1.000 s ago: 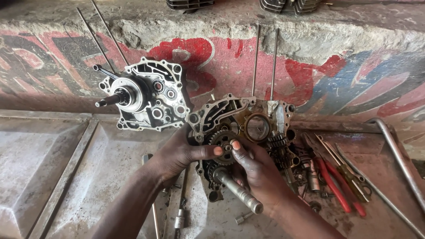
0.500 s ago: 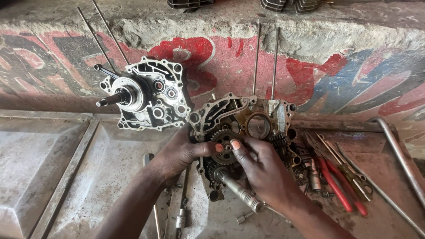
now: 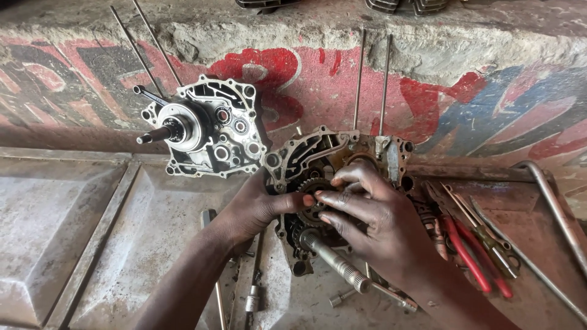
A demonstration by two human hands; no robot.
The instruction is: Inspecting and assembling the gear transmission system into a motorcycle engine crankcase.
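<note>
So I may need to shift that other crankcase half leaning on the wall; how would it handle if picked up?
The crankcase half is cast metal packed with bearings, so probably heavy and rigid. It stands on edge with a shaft jutting out, so a push may tip it. It looks greasy, perhaps slippery.

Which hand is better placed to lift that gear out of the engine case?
Probably the right hand: its fingertips rest on the gear, while the left hand braces the engine case beside it.
</note>
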